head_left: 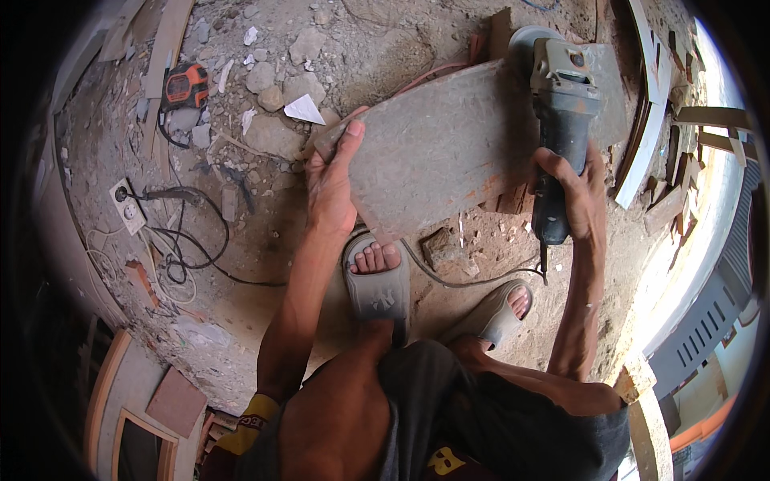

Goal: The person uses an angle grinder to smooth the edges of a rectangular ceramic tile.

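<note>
A flat grey slab, perhaps a tile or board [437, 148], lies tilted in front of me, its right part over a reddish block [511, 200]. My left hand [333, 183] grips its left end, thumb on top and fingers underneath. My right hand [579, 186] is wrapped round the dark body of an angle grinder [565, 120]. The grinder's head is at the slab's far right part, and its pale round disc [529, 44] shows at the far edge. Whether the disc touches the slab or spins, I cannot tell. A black cord [544, 264] runs from the grinder's near end.
An orange and black tape measure [185, 86] lies on the rubble at the far left. A white socket [127, 207] with a plug and tangled cables sits at the left. My sandalled feet [378, 280] stand close to the slab. Wooden strips [648, 104] lie at the right.
</note>
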`<state>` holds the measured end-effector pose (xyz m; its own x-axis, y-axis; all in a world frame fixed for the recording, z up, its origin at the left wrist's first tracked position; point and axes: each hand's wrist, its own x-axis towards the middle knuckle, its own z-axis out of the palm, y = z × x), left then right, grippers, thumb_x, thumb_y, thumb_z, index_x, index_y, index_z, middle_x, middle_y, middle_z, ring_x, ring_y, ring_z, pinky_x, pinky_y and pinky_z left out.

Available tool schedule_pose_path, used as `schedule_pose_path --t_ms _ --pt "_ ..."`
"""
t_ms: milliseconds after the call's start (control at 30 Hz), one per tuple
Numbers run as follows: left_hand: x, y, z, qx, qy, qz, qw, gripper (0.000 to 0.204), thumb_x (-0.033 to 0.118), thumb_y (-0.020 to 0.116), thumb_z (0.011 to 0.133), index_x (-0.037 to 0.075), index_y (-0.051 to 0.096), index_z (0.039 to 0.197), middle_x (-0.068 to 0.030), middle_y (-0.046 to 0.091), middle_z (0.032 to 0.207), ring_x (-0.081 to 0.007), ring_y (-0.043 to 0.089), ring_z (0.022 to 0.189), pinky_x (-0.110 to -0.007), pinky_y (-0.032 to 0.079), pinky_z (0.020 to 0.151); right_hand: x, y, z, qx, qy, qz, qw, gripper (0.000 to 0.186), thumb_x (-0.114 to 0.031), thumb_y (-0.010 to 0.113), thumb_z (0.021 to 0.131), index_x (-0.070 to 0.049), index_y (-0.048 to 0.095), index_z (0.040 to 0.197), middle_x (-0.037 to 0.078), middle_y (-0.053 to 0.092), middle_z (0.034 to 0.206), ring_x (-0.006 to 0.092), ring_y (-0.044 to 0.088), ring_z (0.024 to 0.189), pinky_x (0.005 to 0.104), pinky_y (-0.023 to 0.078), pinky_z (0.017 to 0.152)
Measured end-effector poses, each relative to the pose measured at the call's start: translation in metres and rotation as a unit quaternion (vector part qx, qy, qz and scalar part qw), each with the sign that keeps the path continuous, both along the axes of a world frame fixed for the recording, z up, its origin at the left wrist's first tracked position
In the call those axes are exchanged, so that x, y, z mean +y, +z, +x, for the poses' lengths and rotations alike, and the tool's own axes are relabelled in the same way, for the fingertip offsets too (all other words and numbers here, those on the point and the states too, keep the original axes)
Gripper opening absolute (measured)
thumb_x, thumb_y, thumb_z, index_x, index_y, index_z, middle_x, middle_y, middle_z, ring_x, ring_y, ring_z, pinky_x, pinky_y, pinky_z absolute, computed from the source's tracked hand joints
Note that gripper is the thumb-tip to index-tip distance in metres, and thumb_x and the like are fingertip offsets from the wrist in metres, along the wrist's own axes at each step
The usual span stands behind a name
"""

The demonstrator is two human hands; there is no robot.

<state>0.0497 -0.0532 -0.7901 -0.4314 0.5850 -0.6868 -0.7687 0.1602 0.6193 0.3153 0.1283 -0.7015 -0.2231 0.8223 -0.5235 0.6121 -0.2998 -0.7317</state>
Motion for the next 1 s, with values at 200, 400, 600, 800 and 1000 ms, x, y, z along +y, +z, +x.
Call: schedule_pose_path --t_ms 200,400,600,800,1000 --pt "0.002 0.005 -0.002 -0.003 -0.002 -0.003 1.0 0.045 0.032 0.083 0.104 0.006 0.078 0.14 -0.0059 0.079 0.135 -0.0165 0.072 0.123 -0.036 0.056 0.11 -0.01 0.005 -0.011 -0.008 0.036 -0.021 0.999 0.077 -0.042 0.087 0.083 -0.001 0.067 0.144 0.01 0.075 0.101 0.0218 0.071 0.089 0.037 0.056 0.087" --pt "0.002 0.004 -0.002 -0.002 0.001 -0.003 1.0 0.046 0.032 0.084 0.104 0.004 0.077 0.141 -0.0065 0.078 0.136 -0.0173 0.072 0.124 -0.037 0.056 0.11 -0.006 0.001 -0.011 0.009 0.013 -0.003 1.0 0.069 -0.041 0.086 0.085 -0.001 0.067 0.138 0.009 0.074 0.097 0.0202 0.071 0.082 0.0354 0.056 0.08" --pt "0.003 0.002 0.001 0.0 0.001 -0.003 1.0 0.047 0.032 0.084 0.104 0.004 0.077 0.141 -0.0067 0.078 0.137 -0.0177 0.072 0.124 -0.037 0.056 0.11 0.014 0.001 0.005 -0.01 0.006 -0.004 1.0 0.075 -0.042 0.086 0.084 -0.001 0.068 0.143 0.01 0.076 0.101 0.0195 0.072 0.087 0.0354 0.056 0.086" --pt "0.003 0.005 0.0 0.004 0.0 -0.004 1.0 0.047 0.033 0.083 0.105 0.003 0.077 0.141 -0.007 0.077 0.138 -0.0177 0.071 0.126 -0.037 0.055 0.111 0.004 0.001 -0.005 -0.003 0.016 0.016 1.0 0.063 -0.041 0.087 0.085 -0.001 0.067 0.13 0.008 0.073 0.089 0.018 0.071 0.071 0.0342 0.056 0.068" --pt "0.002 0.009 -0.004 -0.018 -0.039 0.01 0.999 0.076 0.06 0.052 0.116 -0.001 0.055 0.161 -0.0179 0.061 0.159 -0.0308 0.057 0.148 -0.048 0.043 0.126 -0.011 0.0 -0.018 0.02 0.046 0.006 0.999 0.074 -0.039 0.087 0.084 0.0 0.068 0.143 0.009 0.074 0.097 0.021 0.072 0.08 0.0382 0.057 0.076"
